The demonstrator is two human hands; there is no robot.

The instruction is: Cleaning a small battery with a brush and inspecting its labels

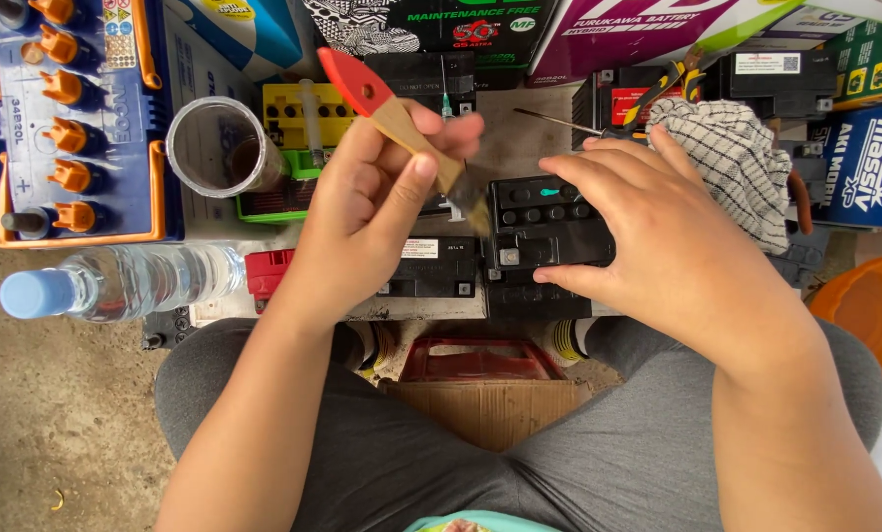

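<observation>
The small black rectangular battery [544, 236] with a row of round filler holes on top sits just ahead of the person's knees, and both hands meet at it. The left hand [367, 212] is closed around a wooden-handled paintbrush with a red end [392, 113], its long axis slanting from upper left down to the bristles, which touch the battery's left edge. The right hand [648, 232] lies nearer, spread open, palm down over the battery's right side, fingertips pressing its top and front.
</observation>
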